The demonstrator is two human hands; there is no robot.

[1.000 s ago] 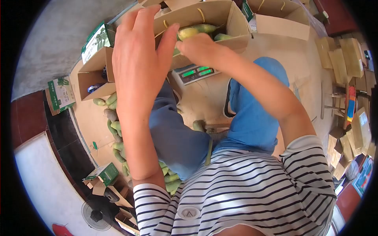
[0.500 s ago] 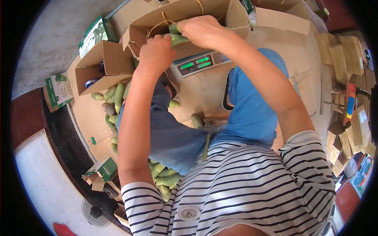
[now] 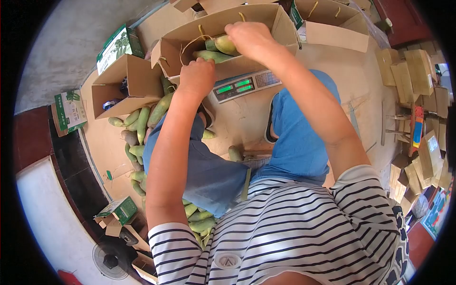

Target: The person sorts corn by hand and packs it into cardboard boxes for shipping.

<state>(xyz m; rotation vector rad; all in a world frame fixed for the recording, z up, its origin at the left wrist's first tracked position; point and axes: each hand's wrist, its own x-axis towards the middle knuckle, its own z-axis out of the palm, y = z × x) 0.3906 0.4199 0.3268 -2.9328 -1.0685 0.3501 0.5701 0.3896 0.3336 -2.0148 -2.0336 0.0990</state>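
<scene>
A long open cardboard box point(image 3: 270, 35) with twine handles lies ahead of me. Inside are several green radishes, among them a thick pale-ended green radish point(image 3: 226, 44) and a longer radish point(image 3: 213, 56). Curled over this pale-ended one is my right hand point(image 3: 249, 40), its fingertips hidden behind the knuckles. My left hand point(image 3: 197, 77) is closed at the front rim of the box, near its left end; its fingertips are out of sight. Just below the box sits a digital scale point(image 3: 244, 85) with green lit displays.
A smaller open box point(image 3: 111, 92) stands at left, with loose radishes point(image 3: 142, 124) beside it and more radishes point(image 3: 202, 223) by my leg. Another open box point(image 3: 337, 33) is at upper right. Stacked cartons point(image 3: 418, 71) line the right side; a fan point(image 3: 110, 260) stands lower left.
My right hand has shifted slightly right within the box, so more of the pale-ended radish shows. My left hand has moved a little down and right. The whole view has tilted slightly.
</scene>
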